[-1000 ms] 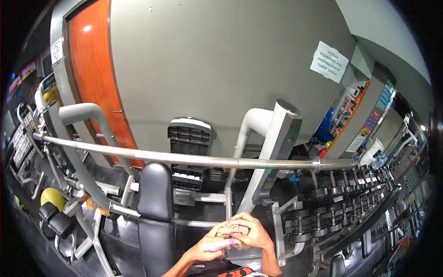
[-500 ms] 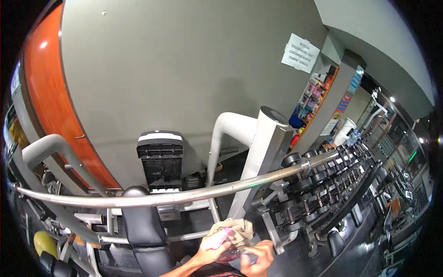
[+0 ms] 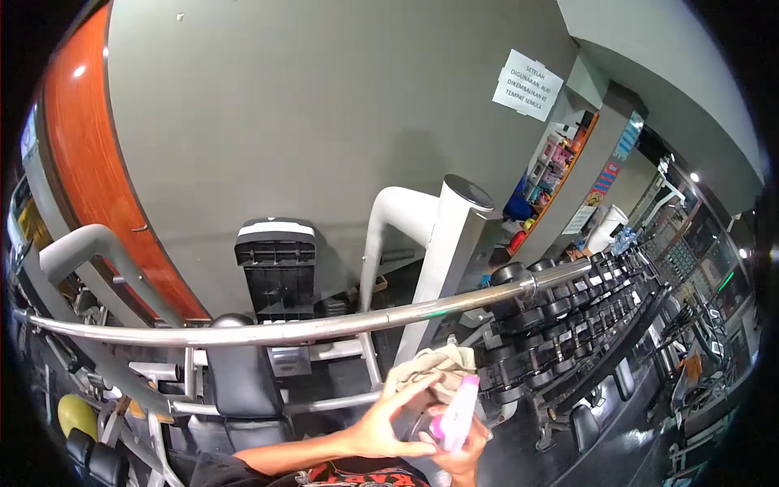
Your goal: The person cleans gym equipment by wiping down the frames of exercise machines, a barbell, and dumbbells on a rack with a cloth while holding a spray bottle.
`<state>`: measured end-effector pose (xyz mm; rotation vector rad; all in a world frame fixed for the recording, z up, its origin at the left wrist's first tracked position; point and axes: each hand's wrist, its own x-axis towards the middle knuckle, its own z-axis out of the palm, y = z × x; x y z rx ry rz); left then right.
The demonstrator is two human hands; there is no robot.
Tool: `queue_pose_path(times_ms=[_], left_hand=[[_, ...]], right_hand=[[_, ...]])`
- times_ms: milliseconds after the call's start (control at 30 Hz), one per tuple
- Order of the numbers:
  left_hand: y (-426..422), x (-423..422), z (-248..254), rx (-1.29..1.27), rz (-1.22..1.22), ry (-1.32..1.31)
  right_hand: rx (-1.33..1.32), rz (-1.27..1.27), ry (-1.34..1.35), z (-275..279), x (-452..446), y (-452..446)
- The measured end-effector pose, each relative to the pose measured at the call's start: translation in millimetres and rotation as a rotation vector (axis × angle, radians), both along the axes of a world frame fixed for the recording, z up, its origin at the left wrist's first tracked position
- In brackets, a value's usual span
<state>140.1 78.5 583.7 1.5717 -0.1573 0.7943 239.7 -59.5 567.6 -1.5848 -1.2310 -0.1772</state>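
Note:
A spray bottle [image 3: 460, 414] with a white and pink trigger head is tilted in front of my body at the lower middle. My right hand [image 3: 465, 456] is wrapped round it just below the head. Beside it my left hand [image 3: 381, 430] curves with the thumb close to the bottle and the index finger along a crumpled beige cloth [image 3: 450, 359]. The cloth bunches behind and above both hands, and the left hand's other fingers are mostly hidden. Part of the bottle's see-through body shows between the hands.
A long metal barbell [image 3: 300, 331] crosses in front of me, above a black padded bench [image 3: 243, 388]. A pale machine post [image 3: 442, 260] rises beyond the hands. Dumbbell racks [image 3: 560, 325] stand to the right; a yellow-green ball [image 3: 78, 418] is at lower left.
The spray bottle's head has moved right and turned upright, from my left hand to my right. My right hand has closed round the bottle. The cloth has shifted up and right.

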Motion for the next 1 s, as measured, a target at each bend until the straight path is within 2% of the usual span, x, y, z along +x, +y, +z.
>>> queue_pose_path(times_ms=[33, 133, 200, 267, 333, 400, 467, 600, 667, 733, 767, 800, 867, 1000], left_hand=[[8.8, -3.6, 0.2, 0.058, 0.005, 0.025], [19.7, -16.6, 12.9, 0.038, 0.145, 0.068], [32.9, -30.0, 32.1, 0.253, 0.237, 0.112], [47.6, -42.7, 59.8, 0.416, 0.278, 0.112], [65.0, -47.3, 89.0, 0.546, 0.281, 0.078], [76.7, -54.0, 111.9, 0.506, 0.259, 0.153], [89.9, -55.5, 126.6, 0.534, 0.301, 0.139], [120.1, -41.4, 142.3, 0.562, 0.382, 0.103], [137.2, -26.3, 141.4, 0.457, 0.384, 0.146], [155.6, -10.5, 145.5, 0.469, 0.389, 0.234], [162.5, -0.1, 146.4, 0.396, 0.345, 0.265], [172.5, 9.2, 144.2, 0.427, 0.325, 0.246], [194.9, 24.3, 143.1, 0.554, 0.258, 0.209], [233.5, 53.5, 141.3, 0.913, -0.077, 0.058]], right_hand=[[0.119, 0.071, 0.083, -3.4, 3.7, -0.5], [0.143, 0.211, 0.146, -0.9, 17.8, -9.1], [0.123, 0.330, 0.203, -1.4, 33.9, -14.8], [0.131, 0.401, 0.387, -8.0, 45.4, -16.4], [0.045, 0.460, 0.317, -10.4, 65.9, -14.7], [0.118, 0.434, 0.453, -15.1, 70.2, -11.8], [0.383, 0.389, 0.511, -4.4, 55.7, 2.4], [0.322, 0.295, 0.478, -11.5, 55.8, 11.7], [0.311, 0.247, 0.460, -6.5, 53.5, 18.1], [0.192, 0.053, 0.419, 6.5, 47.4, 22.9], [0.186, -0.013, 0.345, 0.7, 50.5, 25.3], [0.183, -0.024, 0.336, 5.1, 50.2, 28.1], [0.259, -0.038, 0.308, 24.5, 47.0, 37.1], [0.305, 0.055, 0.461, 46.8, 36.0, 58.0]])
